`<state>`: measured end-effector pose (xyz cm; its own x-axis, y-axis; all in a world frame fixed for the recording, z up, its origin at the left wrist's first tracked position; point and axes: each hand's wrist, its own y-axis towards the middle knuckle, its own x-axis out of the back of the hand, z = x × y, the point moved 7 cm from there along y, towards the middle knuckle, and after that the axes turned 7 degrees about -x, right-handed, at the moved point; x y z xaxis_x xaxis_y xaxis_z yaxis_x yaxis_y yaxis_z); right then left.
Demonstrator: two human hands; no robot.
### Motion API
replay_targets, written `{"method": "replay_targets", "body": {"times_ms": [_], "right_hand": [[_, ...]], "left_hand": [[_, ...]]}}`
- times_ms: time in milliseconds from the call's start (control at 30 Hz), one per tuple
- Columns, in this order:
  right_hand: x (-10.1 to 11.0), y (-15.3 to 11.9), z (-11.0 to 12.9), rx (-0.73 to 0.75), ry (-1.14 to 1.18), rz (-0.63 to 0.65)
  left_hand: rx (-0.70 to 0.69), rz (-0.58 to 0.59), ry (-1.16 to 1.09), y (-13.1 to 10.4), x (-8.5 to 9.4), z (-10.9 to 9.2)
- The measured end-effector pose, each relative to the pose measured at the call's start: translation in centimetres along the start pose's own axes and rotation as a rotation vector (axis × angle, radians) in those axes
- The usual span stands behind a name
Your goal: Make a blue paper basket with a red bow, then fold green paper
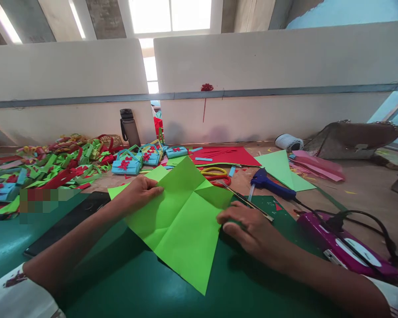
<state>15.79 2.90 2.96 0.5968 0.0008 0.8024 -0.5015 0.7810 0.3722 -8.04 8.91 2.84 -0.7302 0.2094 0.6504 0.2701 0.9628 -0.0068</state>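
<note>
A light green paper sheet [182, 221] with fold creases is tilted above the dark green mat [119, 282]. My left hand [141, 194] pinches its upper left edge between thumb and fingers. At the sheet's right edge is my right hand [243, 223], its fingers curled and its thumb and index finger near the paper's edge; whether they grip it is hard to tell. More green paper lies behind the sheet. Just beyond my right hand are a cutter knife [252, 205] and red-handled scissors [220, 180].
A blue glue gun [272, 184] and a purple power strip [348, 247] with cables lie right. A black phone [69, 221], piled green and red strips [59, 163] and small blue paper bags [126, 164] are left. A bottle [130, 128] stands by the white panel.
</note>
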Motion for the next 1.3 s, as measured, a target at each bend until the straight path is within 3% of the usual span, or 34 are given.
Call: {"method": "replay_targets", "body": {"times_ms": [100, 167, 267, 333, 400, 467, 533, 700, 933, 1300], "right_hand": [[1.4, 0.5, -2.0, -0.252, 0.021, -0.183], [2.2, 0.6, -2.7, -0.33, 0.051, -0.302], [2.5, 0.9, -3.5, -0.415, 0.168, -0.358], [2.3, 0.9, -4.1, -0.502, 0.261, -0.331], [1.3, 1.1, -4.4, -0.56, 0.37, -0.203], [0.2, 1.2, -3.9, -0.541, 0.467, -0.045], [-0.3, 1.1, -3.3, -0.482, 0.537, 0.018], [0.3, 0.6, -3.1, -0.51, 0.606, -0.075], [1.1, 0.6, -2.9, -0.537, 0.506, -0.097], [0.1, 0.3, -1.4, -0.474, 0.465, 0.065]], "left_hand": [[-0.019, 0.018, -0.005, -0.3, -0.4, -0.4], [-0.028, 0.03, -0.015, -0.6, -0.6, -0.8], [-0.037, 0.048, -0.035, -1.1, -0.7, -1.0], [-0.044, 0.06, -0.059, -1.5, -0.8, -1.0], [-0.047, 0.064, -0.09, -1.7, -0.8, -0.8], [-0.033, 0.064, -0.126, -1.8, -0.9, -0.5], [-0.007, 0.05, -0.152, -1.7, -0.8, -0.2], [0.026, -0.004, -0.172, -1.3, -0.2, 0.5], [0.059, -0.024, -0.165, -1.3, 0.3, 1.1], [-0.022, -0.045, -0.021, -0.4, 1.1, 1.2]]}}
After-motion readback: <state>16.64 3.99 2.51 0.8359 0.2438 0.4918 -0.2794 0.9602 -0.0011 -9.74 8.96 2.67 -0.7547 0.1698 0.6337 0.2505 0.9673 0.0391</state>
